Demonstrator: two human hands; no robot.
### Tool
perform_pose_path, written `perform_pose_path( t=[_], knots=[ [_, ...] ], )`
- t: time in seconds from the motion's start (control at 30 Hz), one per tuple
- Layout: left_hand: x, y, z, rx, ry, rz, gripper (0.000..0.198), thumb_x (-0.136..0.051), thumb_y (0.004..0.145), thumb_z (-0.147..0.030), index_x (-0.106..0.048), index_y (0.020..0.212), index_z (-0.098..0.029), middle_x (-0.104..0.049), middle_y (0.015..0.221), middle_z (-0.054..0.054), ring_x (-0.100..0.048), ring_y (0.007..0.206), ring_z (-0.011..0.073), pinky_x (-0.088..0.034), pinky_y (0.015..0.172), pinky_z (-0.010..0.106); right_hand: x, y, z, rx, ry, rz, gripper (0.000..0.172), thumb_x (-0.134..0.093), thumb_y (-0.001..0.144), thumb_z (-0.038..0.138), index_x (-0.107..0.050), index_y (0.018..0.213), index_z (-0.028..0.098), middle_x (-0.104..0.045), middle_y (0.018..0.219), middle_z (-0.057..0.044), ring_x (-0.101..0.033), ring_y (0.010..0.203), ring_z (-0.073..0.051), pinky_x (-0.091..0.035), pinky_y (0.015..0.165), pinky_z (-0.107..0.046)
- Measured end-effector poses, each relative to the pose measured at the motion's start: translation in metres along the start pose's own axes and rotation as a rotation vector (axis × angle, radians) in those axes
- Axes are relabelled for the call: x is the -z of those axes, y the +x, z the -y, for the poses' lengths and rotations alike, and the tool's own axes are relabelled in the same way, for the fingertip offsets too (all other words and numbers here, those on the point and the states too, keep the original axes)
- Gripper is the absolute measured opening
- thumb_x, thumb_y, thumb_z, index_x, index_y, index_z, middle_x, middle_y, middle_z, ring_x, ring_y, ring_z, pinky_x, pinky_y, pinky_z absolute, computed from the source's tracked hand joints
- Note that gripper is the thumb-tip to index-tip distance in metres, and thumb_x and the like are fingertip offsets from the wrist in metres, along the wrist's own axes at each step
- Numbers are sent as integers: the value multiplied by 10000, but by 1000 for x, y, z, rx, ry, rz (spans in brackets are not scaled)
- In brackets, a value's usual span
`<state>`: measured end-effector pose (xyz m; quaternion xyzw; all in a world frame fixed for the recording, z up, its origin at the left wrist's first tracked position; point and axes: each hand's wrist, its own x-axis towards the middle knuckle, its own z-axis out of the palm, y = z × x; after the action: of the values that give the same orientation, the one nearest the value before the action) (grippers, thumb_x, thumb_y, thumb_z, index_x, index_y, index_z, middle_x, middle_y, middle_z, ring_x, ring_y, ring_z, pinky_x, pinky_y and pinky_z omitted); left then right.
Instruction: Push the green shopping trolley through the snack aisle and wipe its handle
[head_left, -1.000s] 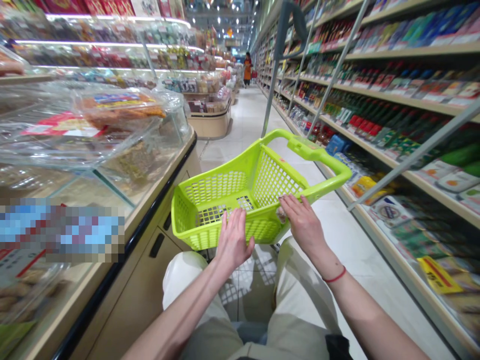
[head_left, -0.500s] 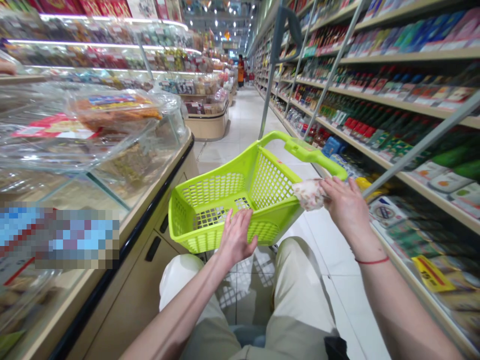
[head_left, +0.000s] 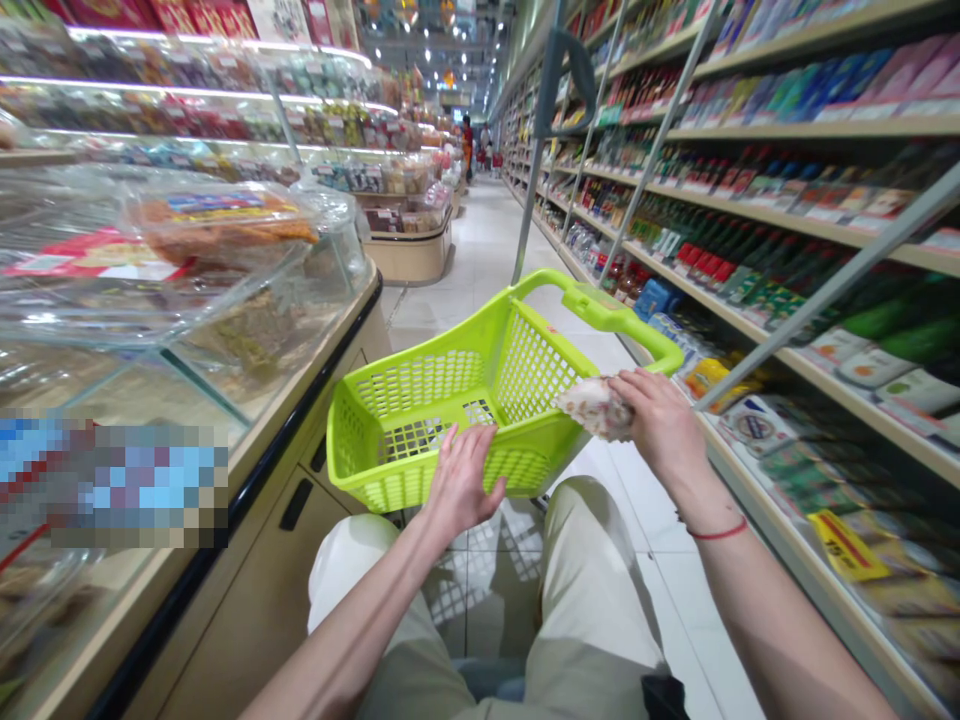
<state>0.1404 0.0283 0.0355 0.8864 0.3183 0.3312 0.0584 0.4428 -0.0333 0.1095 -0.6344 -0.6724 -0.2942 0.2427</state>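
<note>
The lime-green shopping basket (head_left: 517,465) stood on the tiled floor (head_left: 480,230), the left hand (head_left: 461,485) laying nearly straight fingers on its near rim, the right (head_left: 664,425) curled around a patterned cloth (head_left: 596,408) at its right side, where hard pressing could have rolled it.

between a counter (head_left: 247,590) on my left and shelves (head_left: 810,131) on my right
beside me, clear bins hold plastic-wrapped food, one orange pack (head_left: 225,235) lying on top; behind them, lit racks (head_left: 195,95) carry rows of small bagged goods. to my right, slanted metal posts (head_left: 847,285) cross the shelves, and low down i see a blue-and-white pack (head_left: 759,425) and a yellow price card (head_left: 847,547). along the pale tiled floor (head_left: 487,230), far off, a blurred person (head_left: 468,150) stands in orange.
</note>
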Motion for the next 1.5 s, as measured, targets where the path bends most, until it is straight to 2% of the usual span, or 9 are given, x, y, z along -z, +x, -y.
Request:
perform_pose_path(
  t=[0.1,0.23,0.57,0.7,0.83,1.0,1.13,1.3,1.5],
  knots=[
    [-1,-2,2,-7,4,-2,672,-597,808,-271,-357,1428,-171,-589,1315,124,-529,1275,278,-197,1216,532,15,14,-30,-83,-95,6,262,-525,900,148,-735,1053,184,-705,1156,-121,-611,1075,-289,-514,896,-427],
    [-1,-4,3,-4,9,-3,671,-599,804,-281,-365,1423,-169,-593,1311,126,-532,1272,284,-198,1213,534,20,32,-52,-134,-151,32,244,-537,874,130,-745,997,160,-682,1179,-156,-553,1103,-312,-470,907,-433],
    [2,-4,2,-8,8,0,668,-587,818,-272,-353,1436,-173,-590,1312,122,-529,1271,279,-211,1211,531,-11,42,-15,-290,-139,-64,160,-563,826,297,-636,838,156,-594,1048,-192,-486,1054,-367,-446,892,-540],
    [2,-5,2,-16,15,-5,659,-582,824,-268,-357,1434,-163,-594,1297,120,-529,1265,275,-215,1213,521,-2,48,-32,-260,12,-143,198,-497,714,109,-538,885,199,-551,964,-133,-518,987,-306,-469,866,-467],
    [2,-5,2,-14,23,-7,651,-581,828,-274,-366,1434,-172,-596,1293,115,-535,1257,273,-223,1215,515,20,54,-58,-340,16,-251,276,-503,650,105,-494,903,215,-546,939,-126,-539,915,-268,-485,799,-398],
    [1,-4,2,-14,24,-11,654,-580,834,-279,-359,1440,-175,-596,1296,113,-539,1250,272,-229,1212,515,24,48,-59,-415,95,-40,353,-545,647,133,-542,996,179,-604,796,-58,-560,674,-210,-490,649,-364],
    [1,-4,3,-19,22,-8,669,-589,827,-284,-352,1443,-173,-595,1297,116,-546,1239,270,-240,1209,515,13,34,-46,-239,97,-88,255,-471,768,121,-638,946,198,-689,946,-91,-630,882,-252,-509,833,-413],
    [1,-4,4,-22,15,-2,670,-584,829,-286,-346,1445,-176,-593,1298,118,-547,1237,271,-244,1207,515,-1,22,-41,-170,-9,-90,314,-509,905,270,-668,1165,196,-628,1216,-148,-563,1121,-310,-459,968,-496],
    [3,-5,3,-25,12,-6,676,-586,825,-283,-344,1448,-182,-593,1295,121,-549,1230,275,-261,1199,523,-13,24,-64,-224,50,-192,276,-476,939,322,-686,1046,179,-660,1062,-139,-585,1009,-294,-479,917,-468]
  ],
)
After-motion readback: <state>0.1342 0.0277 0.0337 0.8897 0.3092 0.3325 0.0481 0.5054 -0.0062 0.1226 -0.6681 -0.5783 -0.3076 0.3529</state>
